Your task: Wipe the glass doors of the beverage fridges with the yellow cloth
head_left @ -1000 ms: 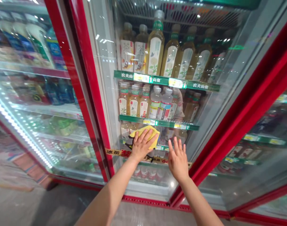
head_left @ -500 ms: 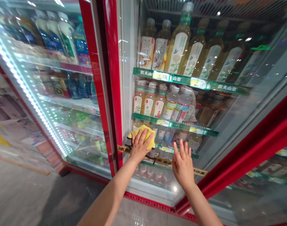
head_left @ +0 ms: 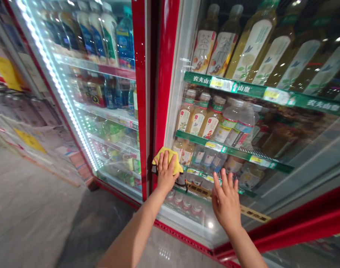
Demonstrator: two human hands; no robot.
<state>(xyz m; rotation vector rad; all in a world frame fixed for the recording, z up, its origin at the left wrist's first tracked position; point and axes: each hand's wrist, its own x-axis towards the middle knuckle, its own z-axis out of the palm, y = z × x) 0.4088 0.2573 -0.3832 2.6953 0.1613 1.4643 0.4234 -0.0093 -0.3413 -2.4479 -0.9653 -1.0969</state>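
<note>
My left hand (head_left: 166,172) lies spread on a yellow cloth (head_left: 159,154) with a dark edge, pressing it flat against the left edge of a glass fridge door, over its red frame (head_left: 166,89). To its right, my right hand (head_left: 227,201) has its fingers apart and holds nothing; it is at the glass, though contact cannot be made out. Between the hands runs a brown lettered strip (head_left: 198,189) across the door. Behind the glass, tea bottles (head_left: 205,46) stand on shelves with green edges (head_left: 242,144).
A second lit fridge with bottles (head_left: 110,33) stands at the left, behind its red frame (head_left: 139,100). Beyond it are stacked goods with yellow signs (head_left: 29,138). Grey floor (head_left: 41,212) shows below. Another red frame (head_left: 298,219) slants across the lower right.
The view has shifted, so the fridges appear farther right. My left hand and the cloth have moved left across the glass onto the door's frame. My right hand stays spread.
</note>
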